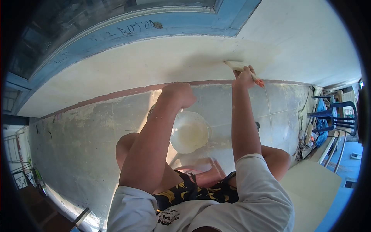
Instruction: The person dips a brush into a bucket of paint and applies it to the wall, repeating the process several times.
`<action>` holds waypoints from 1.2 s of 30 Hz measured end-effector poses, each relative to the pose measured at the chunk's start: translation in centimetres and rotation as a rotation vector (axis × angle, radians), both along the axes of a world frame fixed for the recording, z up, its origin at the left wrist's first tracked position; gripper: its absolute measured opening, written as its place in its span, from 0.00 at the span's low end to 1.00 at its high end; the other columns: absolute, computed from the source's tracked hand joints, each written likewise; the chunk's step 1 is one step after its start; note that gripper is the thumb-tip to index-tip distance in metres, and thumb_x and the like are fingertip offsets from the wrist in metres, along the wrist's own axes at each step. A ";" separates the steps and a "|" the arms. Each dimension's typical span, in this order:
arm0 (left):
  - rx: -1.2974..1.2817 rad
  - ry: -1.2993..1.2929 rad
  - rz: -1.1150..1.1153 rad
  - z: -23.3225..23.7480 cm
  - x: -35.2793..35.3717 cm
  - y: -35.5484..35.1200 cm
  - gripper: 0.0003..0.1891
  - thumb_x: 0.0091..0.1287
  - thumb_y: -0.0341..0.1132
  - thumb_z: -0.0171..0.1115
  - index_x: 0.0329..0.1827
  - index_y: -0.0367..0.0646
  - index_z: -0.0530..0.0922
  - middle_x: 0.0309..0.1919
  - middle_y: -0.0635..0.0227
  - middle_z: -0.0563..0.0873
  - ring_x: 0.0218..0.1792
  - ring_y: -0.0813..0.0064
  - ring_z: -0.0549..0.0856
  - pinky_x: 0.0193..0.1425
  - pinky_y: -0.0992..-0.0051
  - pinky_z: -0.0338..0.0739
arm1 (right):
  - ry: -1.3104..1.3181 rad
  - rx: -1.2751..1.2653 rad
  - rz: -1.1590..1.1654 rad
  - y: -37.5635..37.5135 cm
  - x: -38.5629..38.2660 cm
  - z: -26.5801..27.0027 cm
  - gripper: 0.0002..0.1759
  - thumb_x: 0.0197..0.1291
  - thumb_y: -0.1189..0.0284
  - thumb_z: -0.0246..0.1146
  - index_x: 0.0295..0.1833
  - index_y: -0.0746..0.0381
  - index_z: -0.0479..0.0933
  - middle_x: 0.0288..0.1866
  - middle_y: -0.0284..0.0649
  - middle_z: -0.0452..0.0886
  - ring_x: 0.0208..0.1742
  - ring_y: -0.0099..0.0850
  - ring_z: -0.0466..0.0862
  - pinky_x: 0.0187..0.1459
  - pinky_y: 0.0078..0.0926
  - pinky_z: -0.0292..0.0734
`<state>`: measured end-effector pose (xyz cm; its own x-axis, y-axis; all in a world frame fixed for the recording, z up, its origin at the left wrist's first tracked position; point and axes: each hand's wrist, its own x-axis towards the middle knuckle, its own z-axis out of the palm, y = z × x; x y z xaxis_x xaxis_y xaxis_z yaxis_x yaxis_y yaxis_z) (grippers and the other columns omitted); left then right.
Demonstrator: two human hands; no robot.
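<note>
On the shirt [255,208], "BORN" shows; the right hand [244,78] grips a pale tool [234,65].

Pale tool [235,66] at one o'clock: matt, material uncertain; wall [185,47] at twelve: smooth, matt paint. Window frame [143,34] at eleven: painted, marked, low sheen. Floor [85,135] at nine: hard, scuffed, matt; basin [190,133] at centre: translucent plastic; chair [344,104] at three: glossy plastic.

Pale flat tool [234,65], orange-red end, held slanted in right hand [245,78] at off-white wall [286,42].
</note>
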<state>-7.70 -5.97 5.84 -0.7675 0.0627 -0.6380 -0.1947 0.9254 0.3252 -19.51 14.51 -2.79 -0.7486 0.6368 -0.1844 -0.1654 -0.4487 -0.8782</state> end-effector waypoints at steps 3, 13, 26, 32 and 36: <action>-0.003 -0.002 -0.004 0.0 -0.5 -0.3 0.20 0.56 0.41 0.54 0.46 0.37 0.80 0.43 0.53 0.84 0.46 0.59 0.83 0.52 0.65 0.76 | 0.024 -0.006 0.098 2.0 4.8 0.8 0.17 0.57 0.79 0.56 0.54 0.63 0.67 0.52 0.48 0.72 0.50 0.44 0.79 0.46 0.37 0.82; -0.041 0.000 -0.063 0.2 2.3 1.3 0.17 0.55 0.34 0.51 0.45 0.40 0.82 0.46 0.56 0.84 0.50 0.61 0.83 0.53 0.66 0.77 | -0.224 -0.112 0.586 7.9 20.8 2.1 0.20 0.52 0.77 0.56 0.54 0.60 0.69 0.49 0.43 0.75 0.46 0.40 0.81 0.41 0.38 0.83; -0.102 0.025 -0.089 -2.0 2.9 2.8 0.17 0.57 0.37 0.53 0.44 0.39 0.82 0.45 0.54 0.84 0.48 0.60 0.83 0.52 0.64 0.77 | -0.373 -0.333 0.976 8.7 28.0 -1.4 0.18 0.52 0.85 0.55 0.50 0.65 0.72 0.45 0.44 0.75 0.43 0.36 0.81 0.41 0.34 0.82; -0.108 0.004 -0.125 -2.6 2.3 3.7 0.17 0.57 0.38 0.53 0.44 0.39 0.82 0.45 0.54 0.84 0.48 0.59 0.83 0.52 0.64 0.77 | -0.276 -0.463 0.989 7.8 26.8 -2.1 0.19 0.52 0.85 0.57 0.53 0.65 0.71 0.47 0.43 0.76 0.50 0.36 0.79 0.52 0.35 0.77; -0.094 0.024 -0.122 -2.8 1.9 3.9 0.17 0.57 0.38 0.53 0.45 0.38 0.81 0.45 0.54 0.84 0.48 0.59 0.83 0.52 0.64 0.77 | -0.243 -0.467 0.934 7.1 26.1 0.1 0.27 0.51 0.83 0.59 0.60 0.68 0.68 0.53 0.46 0.75 0.55 0.38 0.77 0.59 0.35 0.72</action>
<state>-5.78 -2.03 3.00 -0.7728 0.0976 -0.6271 -0.0722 0.9682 0.2397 6.55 21.58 -2.67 -0.8134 -0.3409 -0.4713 0.5733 -0.6073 -0.5501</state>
